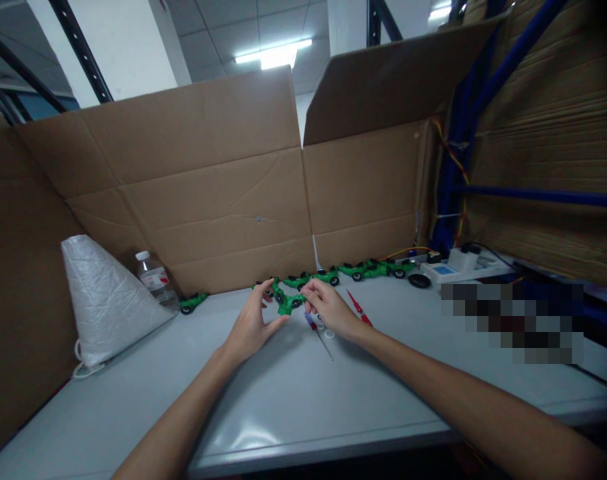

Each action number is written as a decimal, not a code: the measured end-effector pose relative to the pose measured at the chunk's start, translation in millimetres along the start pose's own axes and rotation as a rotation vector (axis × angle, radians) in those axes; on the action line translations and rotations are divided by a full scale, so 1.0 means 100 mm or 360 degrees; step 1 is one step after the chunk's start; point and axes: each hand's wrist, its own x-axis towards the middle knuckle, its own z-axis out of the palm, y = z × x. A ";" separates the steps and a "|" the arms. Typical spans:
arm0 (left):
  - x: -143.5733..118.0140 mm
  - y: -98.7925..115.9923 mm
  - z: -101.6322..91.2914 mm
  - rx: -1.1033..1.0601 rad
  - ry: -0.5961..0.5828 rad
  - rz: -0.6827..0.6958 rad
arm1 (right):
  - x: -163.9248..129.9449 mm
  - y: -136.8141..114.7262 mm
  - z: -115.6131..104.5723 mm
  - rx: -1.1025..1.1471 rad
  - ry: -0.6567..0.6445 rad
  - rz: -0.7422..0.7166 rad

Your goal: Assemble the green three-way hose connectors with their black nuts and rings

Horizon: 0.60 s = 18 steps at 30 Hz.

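Grey desk backed by cardboard walls; both hands hold 1 green toy car just above it, left hand grasping its left end, right hand pinching its right. Likely risk: the light 2-hand grip slips and the car drops onto the small screwdriver and white rings beneath. Bottle label too blurred to read.

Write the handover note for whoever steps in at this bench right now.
Left hand: grip on the left end of the green toy car, held above the table.
Right hand: pinching its right end.
Screwdrivers lie under the right hand, a red tool beside them.
Done: a row of green cars along the cardboard wall.
Left: the car in hand; what it lacks cannot be seen.
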 end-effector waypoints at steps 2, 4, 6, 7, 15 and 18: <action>0.00 -0.01 0.00 0.0000 0.0000 0.0004 | -0.01 -0.02 0.00 -0.0078 -0.0014 -0.0031; 0.01 -0.01 0.00 0.0004 -0.0007 -0.0003 | -0.03 -0.05 0.00 -0.0138 -0.0026 -0.0050; 0.01 -0.02 0.00 0.0014 -0.0017 -0.0015 | -0.05 -0.09 0.00 -0.0173 -0.0035 -0.0062; 0.01 -0.02 0.00 0.0019 -0.0019 -0.0017 | -0.06 -0.11 0.00 -0.0183 -0.0039 -0.0068; 0.01 -0.05 -0.01 0.0031 -0.0028 -0.0025 | -0.09 -0.19 0.03 -0.0227 -0.0066 -0.0074; 0.02 -0.09 0.00 0.0031 -0.0041 0.0002 | -0.10 -0.18 0.04 -0.0236 -0.0072 -0.0064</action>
